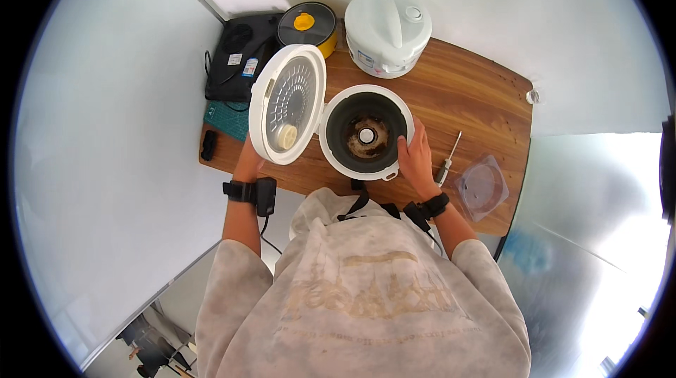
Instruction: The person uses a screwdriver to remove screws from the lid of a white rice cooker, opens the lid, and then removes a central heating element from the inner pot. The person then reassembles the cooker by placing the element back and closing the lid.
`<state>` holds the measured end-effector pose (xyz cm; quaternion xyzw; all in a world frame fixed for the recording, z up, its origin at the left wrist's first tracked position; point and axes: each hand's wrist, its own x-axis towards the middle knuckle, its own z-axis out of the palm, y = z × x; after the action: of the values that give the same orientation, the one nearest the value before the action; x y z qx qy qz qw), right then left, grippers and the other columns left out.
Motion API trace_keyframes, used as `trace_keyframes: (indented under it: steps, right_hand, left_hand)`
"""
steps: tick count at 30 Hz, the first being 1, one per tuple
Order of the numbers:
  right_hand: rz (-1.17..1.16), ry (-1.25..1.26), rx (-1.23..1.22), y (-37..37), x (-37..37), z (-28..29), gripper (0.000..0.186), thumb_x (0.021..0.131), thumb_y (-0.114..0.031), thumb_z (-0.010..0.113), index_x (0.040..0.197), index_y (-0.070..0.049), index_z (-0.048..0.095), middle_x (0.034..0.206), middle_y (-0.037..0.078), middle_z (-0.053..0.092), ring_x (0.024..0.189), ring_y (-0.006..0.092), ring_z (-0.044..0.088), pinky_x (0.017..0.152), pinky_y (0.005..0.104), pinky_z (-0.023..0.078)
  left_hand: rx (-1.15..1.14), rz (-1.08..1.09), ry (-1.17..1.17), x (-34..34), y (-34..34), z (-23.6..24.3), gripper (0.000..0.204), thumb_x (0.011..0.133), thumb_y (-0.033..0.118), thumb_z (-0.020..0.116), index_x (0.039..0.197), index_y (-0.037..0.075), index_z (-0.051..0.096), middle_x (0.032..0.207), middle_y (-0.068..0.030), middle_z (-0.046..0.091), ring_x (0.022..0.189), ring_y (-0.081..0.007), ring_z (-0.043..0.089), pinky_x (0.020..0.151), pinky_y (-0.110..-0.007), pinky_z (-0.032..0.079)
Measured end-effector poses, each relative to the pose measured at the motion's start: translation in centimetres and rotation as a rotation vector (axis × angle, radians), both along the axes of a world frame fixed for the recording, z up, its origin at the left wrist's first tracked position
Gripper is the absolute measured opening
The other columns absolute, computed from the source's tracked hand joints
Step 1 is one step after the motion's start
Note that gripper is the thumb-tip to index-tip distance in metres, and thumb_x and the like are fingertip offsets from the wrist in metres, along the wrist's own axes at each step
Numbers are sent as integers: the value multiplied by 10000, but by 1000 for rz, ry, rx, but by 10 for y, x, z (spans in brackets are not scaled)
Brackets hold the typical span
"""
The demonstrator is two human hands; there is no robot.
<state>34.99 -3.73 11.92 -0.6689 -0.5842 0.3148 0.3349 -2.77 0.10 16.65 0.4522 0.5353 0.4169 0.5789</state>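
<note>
A white rice cooker (332,155) stands near the table's front edge with its lid (293,100) swung up to the left. No inner pot sits in it, so the dark chamber shows a brown-stained bottom with a round white piece (367,136) at the centre. The lid's inside has a patterned grey plate and a cream round cap (286,136). My right hand (417,156) grips the cooker's right side, thumb over the rim and fingers along the outside. Behind the lid's lower left edge is my left hand (254,155), its fingers hidden.
To the right lie a screwdriver (449,159) and a clear plastic tray (483,188). Behind stand a pale lidded cooker (389,33) and a yellow pot (308,26). A black flat appliance (239,54), a green cutting mat (227,119) and a small black object (208,145) are left.
</note>
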Motion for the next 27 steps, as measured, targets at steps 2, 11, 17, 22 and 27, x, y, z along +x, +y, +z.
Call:
trace_keyframes:
  steps: [2,11,17,22,27]
  right_hand:
    - [3,-17,24,-5,1,-9,576,988,-168,555,1494,-33,317,1444,284,458,1290,482,493,1034,518,457]
    - [61,-6,-68,-4,7,3,607,1009,-264,567,1514,-42,316,1483,267,443,1324,465,481,1064,503,436]
    - [128,97,-119,-7,40,1,593,1037,-329,538,1523,-44,352,1385,259,557,1241,436,567,1015,458,469]
    - [-131,85,-283,-20,63,-15,456,1038,-307,533,1419,-68,464,1028,209,702,890,384,693,776,446,526]
    - [-134,-62,-349,-37,77,-33,383,997,-242,573,1336,-76,510,873,190,699,828,382,698,735,466,527]
  left_hand:
    - [-66,53,-113,3,5,-3,460,1026,164,593,1446,10,484,1334,-72,615,1178,-156,600,1003,-315,493]
    - [-82,105,296,-28,11,-27,228,968,133,627,1169,36,672,1055,-33,707,922,-102,642,770,-280,529]
    - [-296,168,810,-107,-5,-133,198,878,137,641,1051,56,693,874,-87,733,791,-150,695,595,-330,541]
    - [-154,108,1103,-116,-7,-181,246,858,160,679,1075,47,702,928,-160,750,885,-289,733,744,-394,574]
    - [-212,339,764,-135,-22,-238,256,818,139,732,1048,28,721,958,-176,751,908,-336,727,816,-413,570]
